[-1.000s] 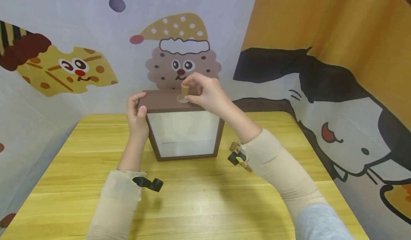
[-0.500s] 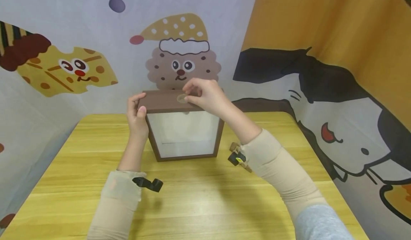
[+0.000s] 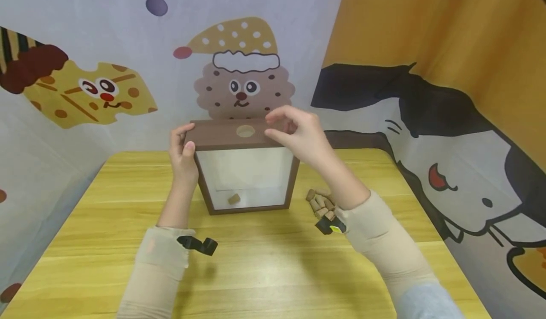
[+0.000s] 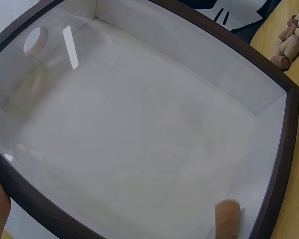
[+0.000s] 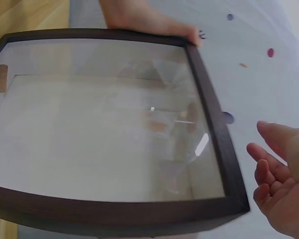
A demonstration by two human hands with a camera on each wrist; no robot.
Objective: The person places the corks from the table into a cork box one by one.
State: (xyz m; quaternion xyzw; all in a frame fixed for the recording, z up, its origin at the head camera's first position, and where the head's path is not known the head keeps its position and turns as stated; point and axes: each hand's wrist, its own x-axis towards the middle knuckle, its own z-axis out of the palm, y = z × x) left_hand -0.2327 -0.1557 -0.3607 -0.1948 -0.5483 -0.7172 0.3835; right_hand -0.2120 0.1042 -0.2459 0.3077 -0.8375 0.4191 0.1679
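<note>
A brown-framed shadow box (image 3: 222,139) with a clear front stands on the table, a round hole (image 3: 245,131) in its top. My left hand (image 3: 182,160) grips its upper left corner, the thumb at the front edge. Above the box's right top end, my right hand (image 3: 300,136) holds nothing; thumb and fingers are apart and loosely bent. Inside, a wine cork (image 3: 234,198) is at the bottom; the left wrist view shows that same cork (image 4: 227,219) near the frame. In the right wrist view my right hand (image 5: 284,174) is clear of the box.
A small pile of wine corks (image 3: 322,204) lies on the wooden table (image 3: 256,262) to the right of the box, partly covered by the right wrist's camera (image 3: 330,225). A cartoon-printed cloth (image 3: 141,120) hangs behind the table.
The cork pinched by my right hand has gone through the top hole and now lies at the bottom of the box. My right hand has moved off to the right; the left stays put.
</note>
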